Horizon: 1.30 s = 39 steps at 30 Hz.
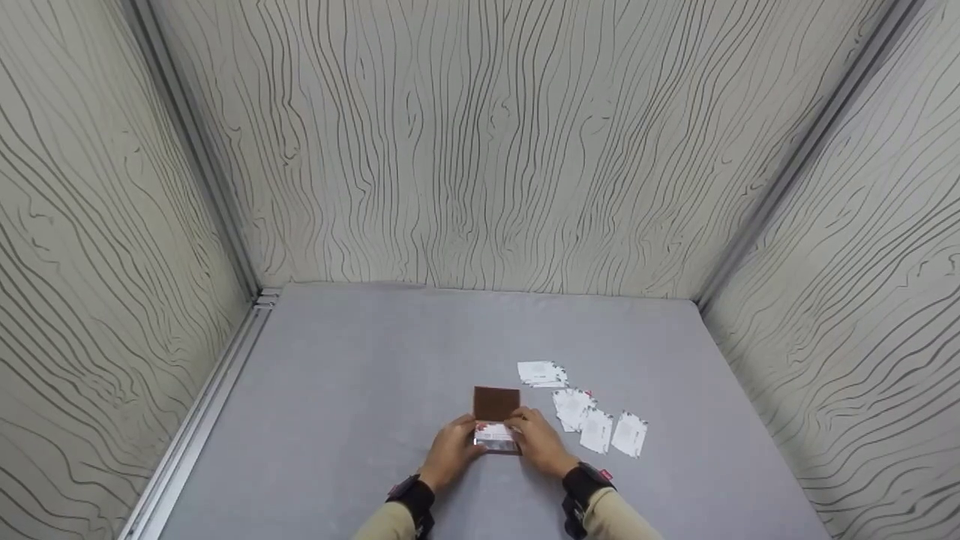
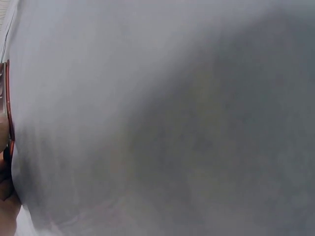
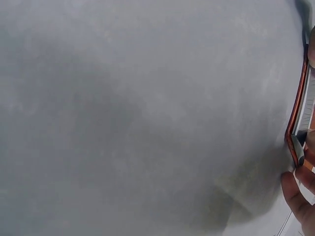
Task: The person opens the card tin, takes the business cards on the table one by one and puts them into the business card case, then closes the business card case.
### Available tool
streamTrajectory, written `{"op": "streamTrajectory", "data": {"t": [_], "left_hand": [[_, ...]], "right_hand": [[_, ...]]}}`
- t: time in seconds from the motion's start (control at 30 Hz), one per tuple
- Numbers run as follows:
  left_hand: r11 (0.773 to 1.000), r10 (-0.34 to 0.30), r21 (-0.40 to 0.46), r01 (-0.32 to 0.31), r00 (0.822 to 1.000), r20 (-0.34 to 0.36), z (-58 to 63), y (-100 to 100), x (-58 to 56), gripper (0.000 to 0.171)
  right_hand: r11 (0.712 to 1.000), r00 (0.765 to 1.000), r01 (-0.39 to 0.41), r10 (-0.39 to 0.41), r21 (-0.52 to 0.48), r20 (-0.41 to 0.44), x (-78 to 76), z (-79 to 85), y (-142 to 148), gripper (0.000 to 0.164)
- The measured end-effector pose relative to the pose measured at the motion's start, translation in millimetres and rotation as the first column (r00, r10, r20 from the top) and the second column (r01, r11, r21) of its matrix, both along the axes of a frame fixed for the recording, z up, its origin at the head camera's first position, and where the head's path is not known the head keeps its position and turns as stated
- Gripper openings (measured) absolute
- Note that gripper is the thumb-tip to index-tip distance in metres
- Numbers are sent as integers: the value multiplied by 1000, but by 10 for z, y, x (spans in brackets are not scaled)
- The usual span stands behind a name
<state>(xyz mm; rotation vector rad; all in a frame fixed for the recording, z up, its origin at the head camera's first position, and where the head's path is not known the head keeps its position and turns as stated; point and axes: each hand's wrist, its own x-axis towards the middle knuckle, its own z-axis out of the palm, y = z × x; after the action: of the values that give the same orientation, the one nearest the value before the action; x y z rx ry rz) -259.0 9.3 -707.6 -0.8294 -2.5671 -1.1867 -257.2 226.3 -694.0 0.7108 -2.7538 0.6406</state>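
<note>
A brown card holder (image 1: 496, 403) lies unfolded between my two hands, its plain brown flap on the far side. In its near half sits a white card (image 1: 491, 431) with red print, above a clear pocket. My left hand (image 1: 448, 453) grips the holder's left edge, thumb at the near corner. From the right, my right hand (image 1: 543, 445) holds the other edge, its fingers bent over the card's right end. In the left wrist view only the holder's reddish-brown edge (image 2: 8, 101) shows beside fingers; the right wrist view has its bent edge (image 3: 296, 110) near the fingertips (image 3: 291, 189).
Right of the holder lie several white cards: a fanned stack (image 1: 541, 373) farthest off, an overlapping pile (image 1: 572, 409), and two single-looking ones, one card (image 1: 597, 430) beside another card (image 1: 630, 434). Grey cloth covers the table (image 1: 360, 360). Wood-patterned panels (image 1: 465, 150) enclose it.
</note>
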Motion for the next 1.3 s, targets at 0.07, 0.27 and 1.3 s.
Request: {"op": "streamTrajectory", "data": {"t": [0.07, 0.27, 1.3], "left_hand": [[1000, -1, 2, 1, 1000, -2, 1, 0, 3, 38], [1000, -6, 20, 7, 1000, -31, 4, -2, 17, 38], [1000, 24, -5, -24, 1000, -6, -33, 7, 13, 36]], "right_hand": [[1000, 1000, 8, -8, 0, -2, -1, -8, 21, 25], [1000, 998, 16, -17, -5, -61, 12, -18, 109, 27], [988, 985, 153, -150, 30, -87, 127, 77, 882, 45]]}}
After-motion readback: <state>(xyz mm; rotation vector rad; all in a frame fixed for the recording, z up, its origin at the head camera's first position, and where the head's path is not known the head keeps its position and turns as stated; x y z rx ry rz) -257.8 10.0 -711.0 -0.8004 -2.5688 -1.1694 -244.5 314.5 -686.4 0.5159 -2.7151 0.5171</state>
